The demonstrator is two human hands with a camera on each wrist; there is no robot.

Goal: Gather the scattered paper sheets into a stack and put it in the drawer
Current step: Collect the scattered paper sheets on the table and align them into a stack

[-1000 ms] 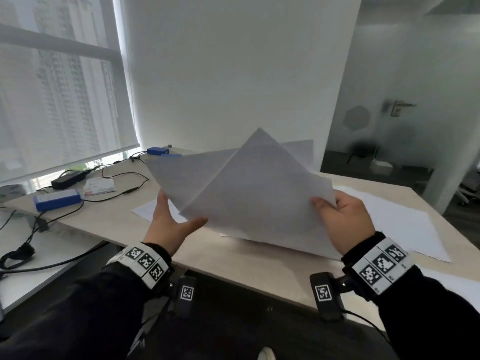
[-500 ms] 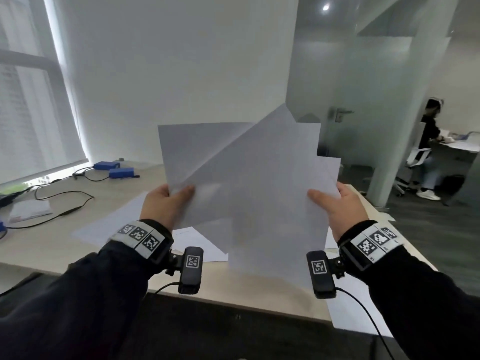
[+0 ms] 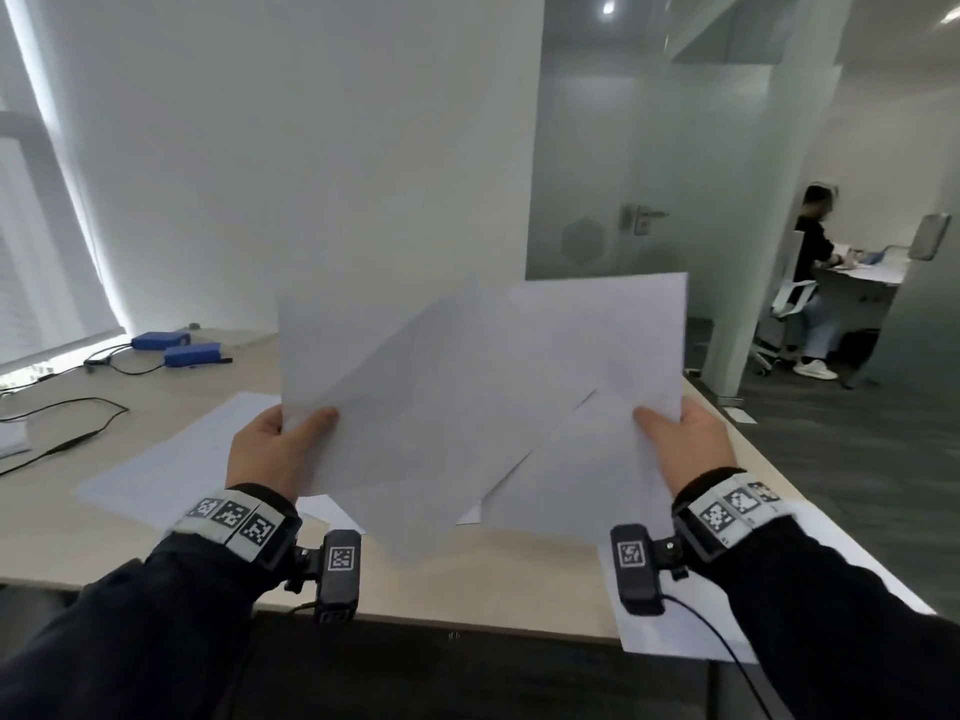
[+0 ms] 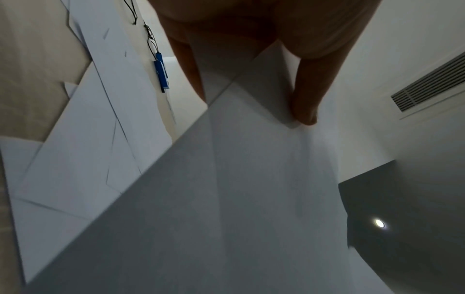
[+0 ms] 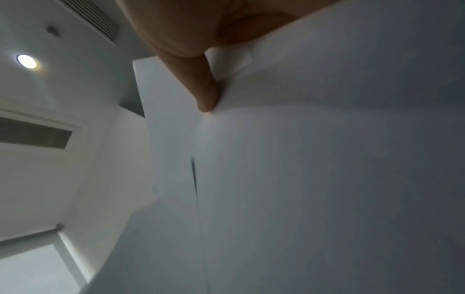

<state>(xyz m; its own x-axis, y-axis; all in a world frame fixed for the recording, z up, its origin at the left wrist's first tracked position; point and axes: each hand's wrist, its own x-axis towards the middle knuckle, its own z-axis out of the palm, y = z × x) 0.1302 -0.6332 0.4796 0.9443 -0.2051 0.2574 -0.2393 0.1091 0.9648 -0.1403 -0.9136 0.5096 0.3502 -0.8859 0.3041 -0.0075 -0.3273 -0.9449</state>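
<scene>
A loose fan of several white paper sheets point(image 3: 483, 387) stands nearly upright in the air above the pale wooden desk point(image 3: 467, 589). My left hand point(image 3: 280, 449) pinches its left edge, thumb on the near face. My right hand point(image 3: 675, 444) pinches the right edge the same way. The left wrist view shows the sheets point(image 4: 239, 199) from below with my thumb point(image 4: 307, 103) on them. The right wrist view is filled by the sheets point(image 5: 302, 179) with my thumb point(image 5: 203, 91) pressed on. More sheets point(image 3: 171, 459) lie flat on the desk, and one sheet point(image 3: 675, 615) lies at the right front corner. No drawer is in view.
Two blue boxes point(image 3: 176, 348) with black cables point(image 3: 67, 423) sit at the desk's far left by the window. A white wall rises behind the desk. To the right are a glass partition with a door handle point(image 3: 644, 218) and a seated person point(image 3: 815, 283) at another desk.
The held sheets have been raised from slanted over the desk to almost upright, and have spread wider between my hands. My view has swung right, toward the glass partition.
</scene>
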